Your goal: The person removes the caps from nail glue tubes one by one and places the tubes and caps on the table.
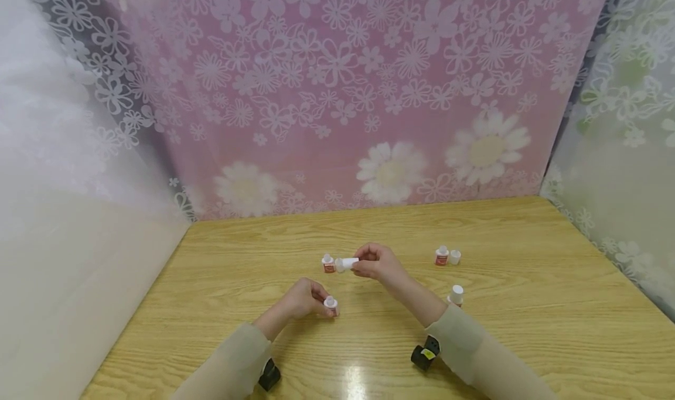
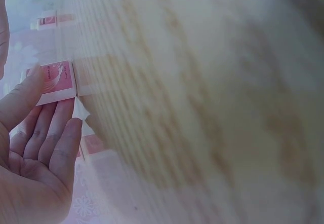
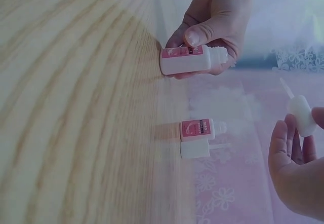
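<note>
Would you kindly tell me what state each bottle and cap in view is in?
Small white plastic bottle with red label in the left hand: uncapped, upright.
White plastic cap with thin applicator in the right hand: off.
Centre-back white bottle with red label: uncapped, upright.
White cap beside it: off, applicator up.
Back-right white bottle with red label: uncapped, upright.
White cap beside that one: off.
Front-right white bottle: capped, upright, partly hidden.

hands [image 1: 306, 298] have free table [image 1: 211, 294] leftward, a bottle [image 1: 456, 293] rightward.
</note>
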`<control>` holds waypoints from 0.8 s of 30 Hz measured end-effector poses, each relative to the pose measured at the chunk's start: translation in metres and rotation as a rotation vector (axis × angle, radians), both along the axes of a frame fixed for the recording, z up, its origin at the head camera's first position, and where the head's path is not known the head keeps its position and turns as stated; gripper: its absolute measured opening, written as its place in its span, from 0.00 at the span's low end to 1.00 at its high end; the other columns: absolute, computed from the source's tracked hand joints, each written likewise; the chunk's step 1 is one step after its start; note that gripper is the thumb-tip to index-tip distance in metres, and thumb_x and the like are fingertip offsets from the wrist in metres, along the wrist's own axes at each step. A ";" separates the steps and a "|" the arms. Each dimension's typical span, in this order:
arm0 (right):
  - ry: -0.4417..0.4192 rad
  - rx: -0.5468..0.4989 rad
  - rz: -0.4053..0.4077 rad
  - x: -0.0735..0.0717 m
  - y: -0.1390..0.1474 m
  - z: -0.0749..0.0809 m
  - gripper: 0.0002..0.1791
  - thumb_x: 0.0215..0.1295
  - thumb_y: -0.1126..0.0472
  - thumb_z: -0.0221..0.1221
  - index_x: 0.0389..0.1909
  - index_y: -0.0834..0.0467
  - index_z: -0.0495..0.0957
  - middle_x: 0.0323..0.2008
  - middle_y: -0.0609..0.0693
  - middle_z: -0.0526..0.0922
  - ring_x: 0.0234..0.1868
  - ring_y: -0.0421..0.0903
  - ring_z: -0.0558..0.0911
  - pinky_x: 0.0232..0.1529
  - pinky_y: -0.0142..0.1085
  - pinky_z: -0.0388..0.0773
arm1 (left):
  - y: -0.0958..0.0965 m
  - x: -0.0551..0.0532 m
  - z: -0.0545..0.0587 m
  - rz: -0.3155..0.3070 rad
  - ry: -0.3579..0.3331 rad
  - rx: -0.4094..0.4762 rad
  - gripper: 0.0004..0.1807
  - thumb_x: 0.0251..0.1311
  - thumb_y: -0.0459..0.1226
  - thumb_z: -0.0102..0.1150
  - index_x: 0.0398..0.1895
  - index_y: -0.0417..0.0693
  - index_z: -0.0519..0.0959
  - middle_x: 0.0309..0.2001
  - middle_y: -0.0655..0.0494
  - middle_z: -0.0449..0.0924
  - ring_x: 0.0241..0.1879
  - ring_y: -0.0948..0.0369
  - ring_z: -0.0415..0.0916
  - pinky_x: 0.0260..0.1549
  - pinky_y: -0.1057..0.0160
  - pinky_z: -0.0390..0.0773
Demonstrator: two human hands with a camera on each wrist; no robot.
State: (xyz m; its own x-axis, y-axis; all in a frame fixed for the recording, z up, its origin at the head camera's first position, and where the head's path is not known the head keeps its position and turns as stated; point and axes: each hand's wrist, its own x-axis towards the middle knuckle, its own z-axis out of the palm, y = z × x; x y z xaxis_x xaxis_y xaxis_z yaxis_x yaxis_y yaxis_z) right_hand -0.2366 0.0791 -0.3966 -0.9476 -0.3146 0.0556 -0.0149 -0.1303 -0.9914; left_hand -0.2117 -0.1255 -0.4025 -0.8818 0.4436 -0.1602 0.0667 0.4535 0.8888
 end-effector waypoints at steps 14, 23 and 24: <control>-0.021 -0.031 0.053 0.002 0.001 0.004 0.07 0.52 0.72 0.55 0.25 0.61 0.67 0.29 0.50 0.74 0.32 0.43 0.75 0.35 0.34 0.73 | -0.002 -0.005 -0.007 -0.012 0.009 -0.016 0.07 0.40 0.24 0.66 0.25 0.30 0.79 0.25 0.45 0.80 0.25 0.62 0.76 0.24 0.68 0.72; -0.006 0.018 0.040 -0.001 0.002 0.000 0.08 0.53 0.71 0.57 0.23 0.60 0.67 0.32 0.51 0.75 0.33 0.44 0.75 0.35 0.35 0.72 | -0.003 -0.016 -0.024 -0.057 0.038 -0.045 0.07 0.40 0.27 0.67 0.24 0.36 0.78 0.24 0.51 0.80 0.25 0.64 0.76 0.26 0.68 0.72; -0.002 0.030 0.033 -0.001 0.002 0.000 0.08 0.53 0.71 0.57 0.23 0.60 0.67 0.32 0.50 0.75 0.33 0.44 0.75 0.35 0.35 0.72 | -0.003 -0.016 -0.024 -0.062 0.045 -0.046 0.07 0.40 0.27 0.67 0.24 0.36 0.78 0.24 0.51 0.81 0.25 0.64 0.76 0.26 0.68 0.73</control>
State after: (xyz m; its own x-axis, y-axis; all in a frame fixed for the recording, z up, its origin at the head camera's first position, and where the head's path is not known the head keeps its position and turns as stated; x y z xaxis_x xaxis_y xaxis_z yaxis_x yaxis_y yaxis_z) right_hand -0.2371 0.0807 -0.3968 -0.9366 -0.3477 0.0441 -0.0092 -0.1014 -0.9948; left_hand -0.2276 -0.1289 -0.4268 -0.8596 0.4908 -0.1422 0.1358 0.4876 0.8624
